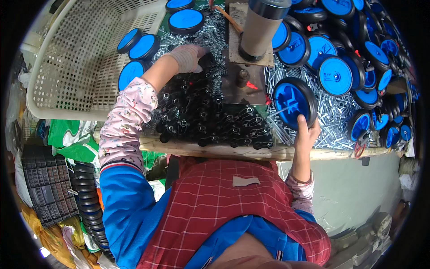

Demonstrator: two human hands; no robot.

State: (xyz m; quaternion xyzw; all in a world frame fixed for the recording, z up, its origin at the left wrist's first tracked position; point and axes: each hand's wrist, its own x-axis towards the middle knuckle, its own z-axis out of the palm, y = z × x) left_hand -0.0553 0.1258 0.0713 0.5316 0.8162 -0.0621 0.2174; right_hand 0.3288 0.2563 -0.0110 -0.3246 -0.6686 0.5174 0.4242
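Note:
My right hand [307, 132] grips a black-tyred wheel [291, 101] with a blue hub by its near rim, thumb on the hub. A thin metal pin [281, 110] sticks out leftward from the wheel's middle. My left hand [187, 58], in a pale glove, reaches over the far edge of a pile of black plastic brackets [192, 107]. Its fingers and thumb close around a dark plastic bracket [206, 61], partly hidden by the hand. Small metal springs [215, 38] lie heaped around that hand. Between my hands stands a metal post [242, 77] on a steel plate [230, 92].
A press with a thick grey cylinder [260, 33] rises behind the plate. Loose metal pins [331, 123] cover the right side, beside heaped blue wheels [336, 75]. A perforated white basket [80, 62] stands left. Red-handled snips [359, 148] lie near the wooden table edge [215, 151].

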